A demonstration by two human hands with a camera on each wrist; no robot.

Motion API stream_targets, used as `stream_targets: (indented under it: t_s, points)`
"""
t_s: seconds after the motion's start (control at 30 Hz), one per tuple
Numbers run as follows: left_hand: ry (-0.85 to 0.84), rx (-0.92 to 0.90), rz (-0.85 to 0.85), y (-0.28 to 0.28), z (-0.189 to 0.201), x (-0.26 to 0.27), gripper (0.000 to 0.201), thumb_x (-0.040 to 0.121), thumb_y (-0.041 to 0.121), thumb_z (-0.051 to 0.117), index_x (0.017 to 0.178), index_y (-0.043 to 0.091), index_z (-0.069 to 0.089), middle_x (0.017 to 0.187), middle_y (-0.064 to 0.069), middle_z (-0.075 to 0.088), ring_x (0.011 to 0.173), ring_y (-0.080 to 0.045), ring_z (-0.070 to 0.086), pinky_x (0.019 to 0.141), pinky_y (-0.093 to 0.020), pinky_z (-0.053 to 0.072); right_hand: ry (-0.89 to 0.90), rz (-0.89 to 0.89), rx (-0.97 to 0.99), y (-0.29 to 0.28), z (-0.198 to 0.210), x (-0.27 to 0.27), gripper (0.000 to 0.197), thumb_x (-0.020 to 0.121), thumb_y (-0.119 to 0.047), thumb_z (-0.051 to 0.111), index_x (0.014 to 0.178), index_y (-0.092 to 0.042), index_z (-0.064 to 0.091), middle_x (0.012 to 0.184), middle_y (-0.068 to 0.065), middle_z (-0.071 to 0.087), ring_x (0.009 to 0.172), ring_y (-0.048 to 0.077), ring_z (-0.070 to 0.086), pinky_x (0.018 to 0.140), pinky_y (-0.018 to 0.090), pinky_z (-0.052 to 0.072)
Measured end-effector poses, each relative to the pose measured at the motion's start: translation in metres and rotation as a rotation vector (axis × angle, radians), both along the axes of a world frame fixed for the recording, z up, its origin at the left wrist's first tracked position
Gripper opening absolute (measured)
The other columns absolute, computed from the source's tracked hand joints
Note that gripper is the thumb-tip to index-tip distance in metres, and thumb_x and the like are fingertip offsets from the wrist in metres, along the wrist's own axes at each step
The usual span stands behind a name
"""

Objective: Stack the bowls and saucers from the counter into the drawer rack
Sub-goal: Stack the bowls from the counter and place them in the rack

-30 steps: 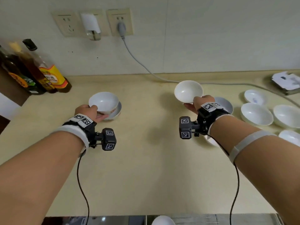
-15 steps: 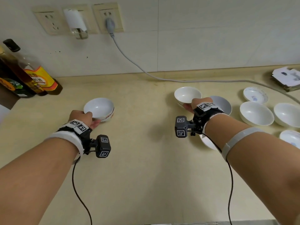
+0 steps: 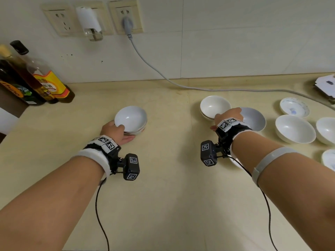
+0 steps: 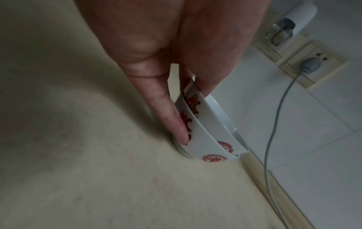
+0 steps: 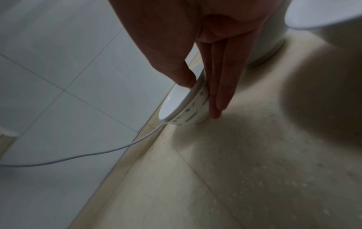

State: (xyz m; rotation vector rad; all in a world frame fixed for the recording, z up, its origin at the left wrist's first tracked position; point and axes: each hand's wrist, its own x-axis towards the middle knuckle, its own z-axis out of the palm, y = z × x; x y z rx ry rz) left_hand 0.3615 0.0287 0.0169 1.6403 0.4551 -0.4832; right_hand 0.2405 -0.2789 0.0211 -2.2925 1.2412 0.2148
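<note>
Left hand [image 3: 116, 130] grip pinches nested glossy white bowls [image 3: 130, 119], red motifs on outer wall, resting on matte beige surface [image 3: 163, 187], left-centre. Right hand [image 3: 228, 115] grip, thumb inside rim, straight fingers outside, holds speckled round bowl stack [image 3: 213, 106] standing on surface, far centre. Smooth bowls, saucers right.

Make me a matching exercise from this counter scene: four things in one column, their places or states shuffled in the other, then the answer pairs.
1. red-patterned bowls
2. grey-speckled bowls
3. grey plug
4. bottles

a. in the wall socket
b. gripped by the right hand
c. far left corner of the counter
d. gripped by the left hand

Pairs: 1-d, 2-b, 3-a, 4-c
</note>
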Motion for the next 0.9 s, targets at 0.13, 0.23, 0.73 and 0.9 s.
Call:
stream_targets:
  t_s: [0.13, 0.23, 0.73, 0.9]
  points:
    - [0.02, 0.001, -0.15, -0.024, 0.003, -0.016, 0.05, 0.097, -0.005, 0.043, 0.143, 0.014, 0.05, 0.124, -0.023, 0.054, 0.077, -0.038, 0.069, 0.054, -0.034, 0.064, -0.069, 0.006, 0.022, -0.006, -0.005, -0.003, 0.039, 0.092, -0.031, 0.059, 0.127, -0.013, 0.06, 0.127, 0.018, 0.059, 0.113, 0.033, 0.058, 0.087, 0.035, 0.057]
    - [0.039, 0.01, -0.214, -0.037, 0.001, -0.026, 0.051, 0.098, -0.002, 0.045, 0.144, 0.019, 0.05, 0.124, -0.023, 0.055, 0.075, -0.038, 0.07, 0.056, -0.035, 0.064, -0.219, -0.117, 0.263, -0.01, -0.004, 0.003, 0.056, 0.082, -0.024, 0.067, 0.134, -0.012, 0.047, 0.124, 0.011, 0.062, 0.106, 0.029, 0.064, 0.08, 0.034, 0.06]
    - [0.125, -0.038, -0.405, -0.052, 0.007, -0.062, 0.043, 0.104, 0.023, 0.047, 0.147, 0.026, 0.046, 0.139, -0.015, 0.053, 0.084, -0.038, 0.072, 0.08, -0.045, 0.062, -0.514, -0.144, 0.542, 0.045, 0.052, 0.007, 0.05, 0.09, -0.01, 0.051, 0.14, -0.014, 0.051, 0.111, 0.019, 0.064, 0.056, 0.024, 0.071, 0.045, 0.023, 0.059]
    - [0.202, -0.101, -0.349, -0.044, 0.013, -0.065, 0.068, 0.097, 0.066, 0.039, 0.145, 0.017, 0.045, 0.117, -0.014, 0.063, 0.106, -0.04, 0.071, 0.094, -0.054, 0.057, -0.367, 0.019, 0.539, 0.083, 0.053, 0.008, 0.043, 0.089, -0.01, 0.055, 0.132, -0.011, 0.06, 0.103, 0.016, 0.069, 0.063, 0.029, 0.074, 0.05, 0.032, 0.063]
